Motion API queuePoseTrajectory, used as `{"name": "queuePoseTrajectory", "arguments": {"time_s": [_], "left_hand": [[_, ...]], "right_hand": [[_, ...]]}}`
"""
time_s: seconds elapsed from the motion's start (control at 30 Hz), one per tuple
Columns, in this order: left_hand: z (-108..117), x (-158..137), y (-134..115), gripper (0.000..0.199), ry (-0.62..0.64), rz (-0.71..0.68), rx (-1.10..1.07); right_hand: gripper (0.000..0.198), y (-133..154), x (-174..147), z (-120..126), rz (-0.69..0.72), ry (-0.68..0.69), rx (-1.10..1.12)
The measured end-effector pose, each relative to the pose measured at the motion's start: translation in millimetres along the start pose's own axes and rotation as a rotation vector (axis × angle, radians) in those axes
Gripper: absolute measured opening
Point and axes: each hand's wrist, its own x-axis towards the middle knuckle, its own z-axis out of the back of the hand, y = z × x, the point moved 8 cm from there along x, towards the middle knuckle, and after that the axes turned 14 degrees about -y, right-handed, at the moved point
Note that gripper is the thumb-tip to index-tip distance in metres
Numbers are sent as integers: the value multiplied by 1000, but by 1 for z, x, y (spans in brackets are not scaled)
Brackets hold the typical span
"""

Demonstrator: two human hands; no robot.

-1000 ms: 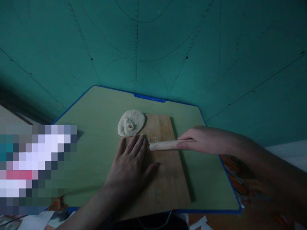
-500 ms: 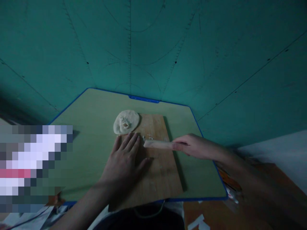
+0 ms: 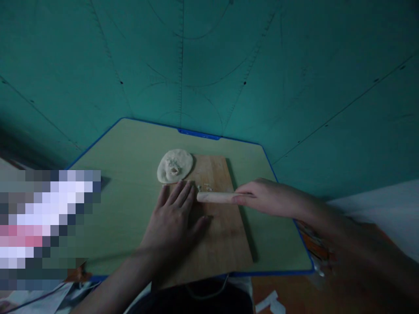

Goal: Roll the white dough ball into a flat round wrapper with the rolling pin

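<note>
My left hand (image 3: 173,213) lies flat on the wooden cutting board (image 3: 225,235), its fingers stretched out and the thumb pointing right. My right hand (image 3: 262,196) is wrapped round one end of a pale wooden rolling pin (image 3: 216,197). The pin's free end reaches left over the board, close to my left fingertips. Just beyond those fingertips, a flat round of dough (image 3: 175,166) rests at the board's far left corner and overhangs its edge. Small dough crumbs (image 3: 207,187) are scattered beside the pin.
Under the board is a pale folding table (image 3: 131,144) with a blue rim. A green wall (image 3: 209,65) with drawn lines rises directly behind it. At the left a pixelated patch (image 3: 49,226) hides something. White paper scraps (image 3: 271,303) lie below on the right.
The view has shifted slightly, so everything appears a little farther right. My left hand stays on the board and my right hand keeps its hold on the rolling pin.
</note>
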Motion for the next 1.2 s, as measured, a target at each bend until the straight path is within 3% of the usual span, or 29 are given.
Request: {"name": "queuePoseTrajectory", "arguments": {"time_s": [0.13,0.3,0.37,0.5,0.67,0.77,0.87,1.03,1.2], "left_hand": [[5,1,8,76,-26,57,-90],[21,3,20,38,-38,206,-408],[25,3,21,33,-21,299,-558],[38,8,23,35,-166,439,-749],[60,17,17,20,-353,299,-664],[72,18,12,16,-382,185,-617],[77,22,23,17,-373,190,-584],[62,43,75,22,-316,296,-397],[37,55,89,36,-224,86,-104]], "right_hand": [[48,3,7,-10,28,-38,41],[62,-6,-1,-30,47,-133,362],[66,-11,-7,-36,25,-147,502],[65,-7,-17,-39,19,-122,625],[67,-3,-21,-41,-23,-76,712],[71,-5,-24,-49,-63,-14,755],[71,-10,-27,-50,-79,-23,778],[68,-27,-28,-38,-115,-135,704],[65,-44,-24,-27,-131,-207,554]]}}
